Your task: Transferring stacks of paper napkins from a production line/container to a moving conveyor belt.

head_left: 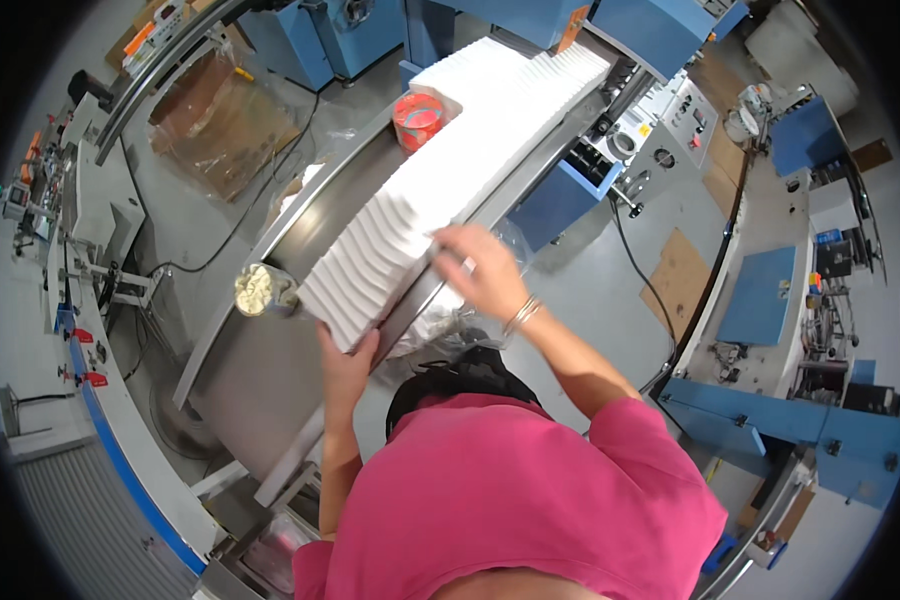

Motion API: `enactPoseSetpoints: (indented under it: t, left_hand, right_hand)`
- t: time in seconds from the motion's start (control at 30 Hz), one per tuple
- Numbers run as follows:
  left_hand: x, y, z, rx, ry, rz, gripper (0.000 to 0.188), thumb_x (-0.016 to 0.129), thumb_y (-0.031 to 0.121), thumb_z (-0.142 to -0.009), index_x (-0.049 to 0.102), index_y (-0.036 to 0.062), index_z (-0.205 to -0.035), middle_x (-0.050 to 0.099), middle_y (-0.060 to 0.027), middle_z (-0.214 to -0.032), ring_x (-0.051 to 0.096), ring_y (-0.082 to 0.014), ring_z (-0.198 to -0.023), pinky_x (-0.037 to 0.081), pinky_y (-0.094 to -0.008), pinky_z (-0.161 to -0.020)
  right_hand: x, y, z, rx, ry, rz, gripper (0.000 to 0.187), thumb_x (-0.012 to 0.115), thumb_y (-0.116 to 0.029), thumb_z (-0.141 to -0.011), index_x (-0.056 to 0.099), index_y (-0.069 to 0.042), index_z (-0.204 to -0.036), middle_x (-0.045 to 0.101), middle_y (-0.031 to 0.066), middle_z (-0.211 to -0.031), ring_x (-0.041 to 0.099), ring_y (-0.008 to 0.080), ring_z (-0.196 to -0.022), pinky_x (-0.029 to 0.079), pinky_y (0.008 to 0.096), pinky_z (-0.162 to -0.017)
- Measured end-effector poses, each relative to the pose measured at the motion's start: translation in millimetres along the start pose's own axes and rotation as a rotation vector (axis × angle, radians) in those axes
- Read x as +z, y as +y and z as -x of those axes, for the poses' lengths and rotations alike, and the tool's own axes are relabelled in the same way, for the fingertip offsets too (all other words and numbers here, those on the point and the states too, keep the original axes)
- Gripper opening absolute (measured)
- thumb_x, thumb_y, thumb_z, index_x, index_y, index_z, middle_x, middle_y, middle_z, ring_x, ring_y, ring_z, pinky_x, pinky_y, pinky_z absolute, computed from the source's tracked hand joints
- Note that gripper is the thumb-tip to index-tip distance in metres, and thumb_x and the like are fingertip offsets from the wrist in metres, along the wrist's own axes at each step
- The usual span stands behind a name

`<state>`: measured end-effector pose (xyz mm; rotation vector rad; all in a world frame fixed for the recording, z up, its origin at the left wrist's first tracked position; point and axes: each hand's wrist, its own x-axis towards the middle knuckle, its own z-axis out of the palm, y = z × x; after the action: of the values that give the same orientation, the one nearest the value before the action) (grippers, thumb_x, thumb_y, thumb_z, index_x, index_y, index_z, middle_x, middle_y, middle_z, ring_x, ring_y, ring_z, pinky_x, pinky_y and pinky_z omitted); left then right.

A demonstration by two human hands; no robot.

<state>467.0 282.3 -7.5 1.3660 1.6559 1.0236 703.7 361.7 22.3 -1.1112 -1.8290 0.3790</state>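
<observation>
A long row of thin white sheets (pixel 370 255), packed face to face with wavy edges, runs along a metal trough (pixel 320 215) from the near end up to the machine. My left hand (pixel 345 368) grips the near end of this row, thumb and fingers to either side of it. Against the row's right side, over the trough's rail, my right hand (pixel 482 272) is slightly blurred, its fingers stretched out and apart. I see nothing held in it. What the fingertips touch is hard to make out.
On the trough, left of the row, stand a red tin (pixel 417 118) and a clear container (pixel 255 290) with cream-coloured contents. Blue machines (pixel 650 30) rise at the far end. A control panel (pixel 685 120) stands at right. Cables (pixel 625 225) and cardboard (pixel 675 280) lie on the floor.
</observation>
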Motion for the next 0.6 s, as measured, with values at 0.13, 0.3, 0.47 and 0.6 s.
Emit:
enactPoseSetpoints:
  t: [0.13, 0.3, 0.47, 0.6]
  left_hand:
    - [0, -8, -5, -0.032, 0.096, -0.113, 0.079, 0.066, 0.022, -0.083, 0.019, -0.0005, -0.143, 0.035, -0.0165, -0.140, 0.038, -0.0236, -0.125, 0.030, -0.0314, -0.103]
    - [11, 14, -4, -0.221, 0.111, 0.649, 0.070, 0.051, 0.027, -0.093, 0.013, 0.0042, -0.146, 0.027, -0.0107, -0.146, 0.026, -0.0245, -0.134, 0.020, -0.0364, -0.109]
    - [8, 18, -8, -0.367, 0.236, 0.696, 0.071, 0.054, 0.034, -0.092, 0.017, 0.0040, -0.145, 0.026, -0.0121, -0.146, 0.027, -0.0242, -0.134, 0.021, -0.0378, -0.110]
    - [19, 26, -14, -0.339, 0.246, 0.329, 0.072, 0.056, 0.032, -0.091, 0.018, 0.0033, -0.145, 0.028, -0.0116, -0.146, 0.028, -0.0230, -0.133, 0.022, -0.0361, -0.108]
  right_hand:
    - [-40, 88, -30, 0.433, 0.179, -0.075, 0.028, 0.062, -0.010, -0.084, 0.058, 0.000, -0.110, 0.062, 0.0037, -0.087, 0.055, 0.0090, -0.070, 0.048, 0.0230, -0.065]
    - [-56, 158, -52, 0.449, 0.257, -0.031, 0.049, 0.061, -0.010, -0.083, 0.044, -0.002, -0.129, 0.061, 0.0119, -0.105, 0.061, 0.0159, -0.078, 0.050, 0.0279, -0.068]
    - [-56, 164, -59, 0.457, 0.231, -0.011, 0.047, 0.058, -0.008, -0.082, 0.046, -0.002, -0.127, 0.058, 0.0179, -0.105, 0.061, 0.0263, -0.080, 0.050, 0.0353, -0.074]
    - [-56, 161, -53, 0.384, 0.166, 0.080, 0.046, 0.057, -0.008, -0.085, 0.046, -0.005, -0.130, 0.059, 0.0155, -0.112, 0.064, 0.0205, -0.081, 0.052, 0.0294, -0.067]
